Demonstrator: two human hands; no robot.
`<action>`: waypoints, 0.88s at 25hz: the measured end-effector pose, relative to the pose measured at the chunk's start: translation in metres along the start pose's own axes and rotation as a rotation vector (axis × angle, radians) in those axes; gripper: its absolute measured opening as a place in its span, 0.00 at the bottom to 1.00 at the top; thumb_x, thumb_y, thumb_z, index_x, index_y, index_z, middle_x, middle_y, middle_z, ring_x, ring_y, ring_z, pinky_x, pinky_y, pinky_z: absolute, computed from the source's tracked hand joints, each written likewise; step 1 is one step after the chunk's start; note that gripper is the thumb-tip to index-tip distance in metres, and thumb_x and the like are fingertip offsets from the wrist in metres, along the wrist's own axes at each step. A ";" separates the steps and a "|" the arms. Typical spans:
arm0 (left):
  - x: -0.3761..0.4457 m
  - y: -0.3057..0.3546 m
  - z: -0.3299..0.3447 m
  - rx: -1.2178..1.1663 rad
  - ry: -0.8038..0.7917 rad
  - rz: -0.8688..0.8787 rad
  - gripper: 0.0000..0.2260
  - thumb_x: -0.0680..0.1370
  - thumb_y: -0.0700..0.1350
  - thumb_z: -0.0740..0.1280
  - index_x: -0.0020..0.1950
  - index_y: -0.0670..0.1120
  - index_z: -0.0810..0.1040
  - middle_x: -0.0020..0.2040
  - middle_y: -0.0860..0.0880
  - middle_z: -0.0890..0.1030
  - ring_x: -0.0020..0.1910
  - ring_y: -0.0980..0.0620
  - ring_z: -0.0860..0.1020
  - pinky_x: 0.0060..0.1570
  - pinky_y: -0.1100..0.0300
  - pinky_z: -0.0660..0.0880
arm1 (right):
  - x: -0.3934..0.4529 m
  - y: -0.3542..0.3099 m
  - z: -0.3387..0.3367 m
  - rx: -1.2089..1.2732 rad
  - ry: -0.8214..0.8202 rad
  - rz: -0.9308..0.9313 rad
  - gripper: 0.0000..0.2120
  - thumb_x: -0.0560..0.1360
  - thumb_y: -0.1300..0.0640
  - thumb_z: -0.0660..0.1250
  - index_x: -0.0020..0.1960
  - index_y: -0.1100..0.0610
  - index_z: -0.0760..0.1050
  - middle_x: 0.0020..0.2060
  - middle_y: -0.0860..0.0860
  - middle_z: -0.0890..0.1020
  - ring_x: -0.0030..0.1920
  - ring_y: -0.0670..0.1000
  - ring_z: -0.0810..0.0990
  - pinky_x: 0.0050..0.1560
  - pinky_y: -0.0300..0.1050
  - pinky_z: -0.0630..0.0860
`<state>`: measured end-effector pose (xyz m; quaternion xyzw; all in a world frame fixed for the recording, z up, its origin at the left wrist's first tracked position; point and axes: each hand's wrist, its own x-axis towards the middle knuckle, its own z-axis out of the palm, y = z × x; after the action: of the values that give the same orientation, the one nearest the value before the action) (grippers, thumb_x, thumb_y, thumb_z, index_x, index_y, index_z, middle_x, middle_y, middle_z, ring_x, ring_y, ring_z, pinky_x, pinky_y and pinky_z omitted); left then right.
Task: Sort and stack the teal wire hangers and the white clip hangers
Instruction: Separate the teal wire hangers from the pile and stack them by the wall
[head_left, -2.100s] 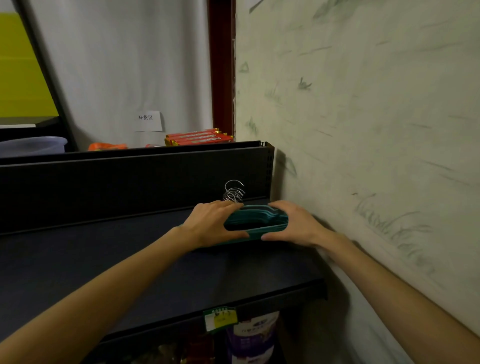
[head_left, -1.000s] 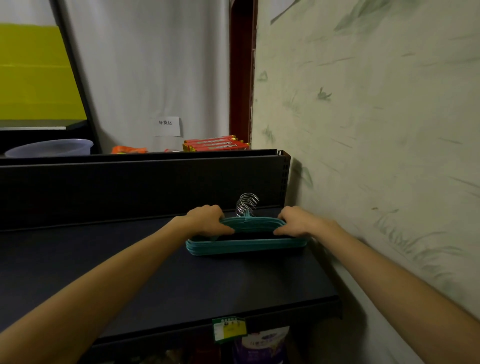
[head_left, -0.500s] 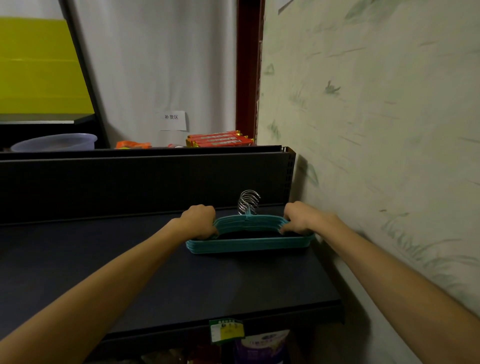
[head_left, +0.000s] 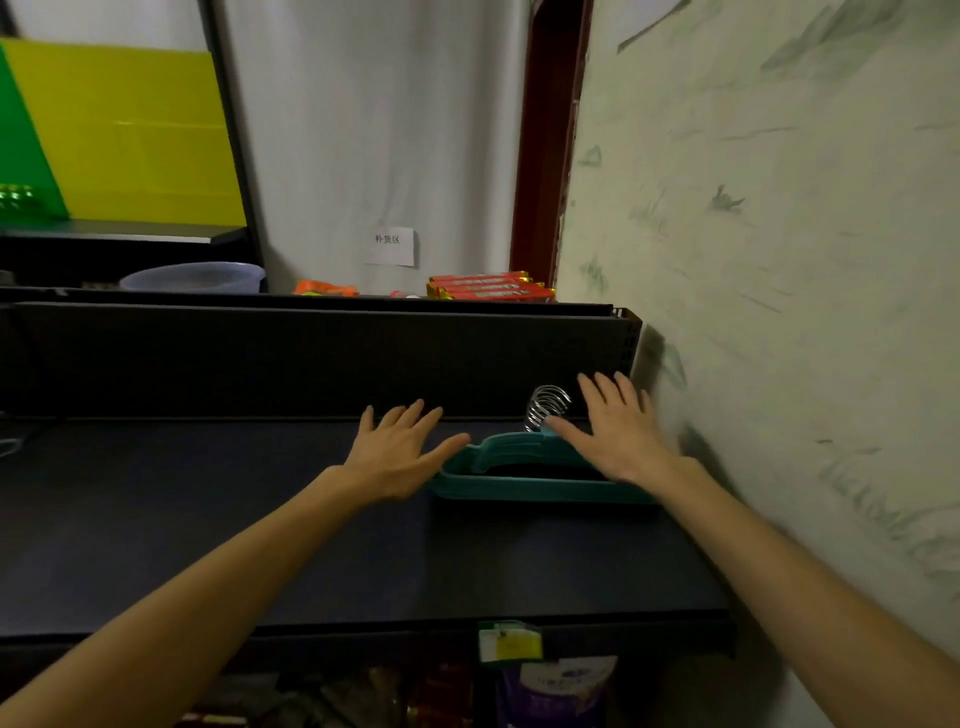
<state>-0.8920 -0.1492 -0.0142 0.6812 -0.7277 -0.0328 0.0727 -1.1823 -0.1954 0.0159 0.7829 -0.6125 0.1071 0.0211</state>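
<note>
Your stack of teal hangers (head_left: 524, 470) lies flat on the dark shelf (head_left: 260, 519), at the shelf's right end, close to the pale green-streaked wall (head_left: 779, 260). The bundle of silver hooks (head_left: 545, 408) rises from the far side of the stack, pointing up toward the black back panel (head_left: 311, 358) of the shelf. Your left hand (head_left: 400, 454) is spread with its fingers straight, palm down, at the left end of the stack; the thumb reaches toward the left shoulder of the hangers and seems to touch it, though you cannot tell for sure whether there is contact. Your right hand (head_left: 615, 431) is likewise spread flat with straight fingers, over the right half of the stack, its thumb lying beside the base of the hooks; whether the palm rests on the hangers or hovers just above them is not clear. Neither hand grips anything. No white clip hangers show on the shelf. Beyond the back panel, a pale plastic bowl (head_left: 195, 278) sits to the left, an orange packet (head_left: 324, 287) near the middle, and a pile of red snack bars (head_left: 488, 288) to the right, almost straight behind the stack. A small paper sign (head_left: 389, 246) hangs on the white curtain (head_left: 374, 130) above them. On the shelf's front edge, below the stack, a yellow and green price tag (head_left: 509, 642) is clipped.
</note>
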 end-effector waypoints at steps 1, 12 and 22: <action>-0.014 -0.020 0.000 0.010 0.029 -0.003 0.47 0.69 0.78 0.32 0.82 0.55 0.50 0.83 0.49 0.49 0.81 0.46 0.50 0.77 0.39 0.40 | -0.009 -0.026 0.003 0.001 0.056 -0.040 0.45 0.74 0.26 0.44 0.81 0.53 0.48 0.80 0.54 0.53 0.80 0.57 0.46 0.77 0.61 0.46; -0.243 -0.359 -0.054 0.183 0.190 -0.342 0.39 0.77 0.72 0.39 0.81 0.51 0.57 0.82 0.47 0.56 0.80 0.46 0.55 0.78 0.42 0.45 | -0.042 -0.438 0.079 0.193 0.156 -0.493 0.38 0.79 0.32 0.50 0.80 0.55 0.53 0.79 0.53 0.57 0.80 0.56 0.44 0.78 0.57 0.42; -0.348 -0.592 -0.102 0.112 0.341 -0.636 0.28 0.81 0.65 0.55 0.75 0.49 0.67 0.75 0.48 0.68 0.72 0.46 0.69 0.69 0.48 0.67 | -0.004 -0.727 0.109 0.284 -0.104 -0.786 0.43 0.73 0.30 0.62 0.80 0.52 0.56 0.77 0.51 0.63 0.78 0.54 0.56 0.78 0.54 0.56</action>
<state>-0.2707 0.1614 -0.0216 0.8720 -0.4577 0.1002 0.1418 -0.4671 -0.0284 -0.0202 0.9565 -0.2468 0.1345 -0.0787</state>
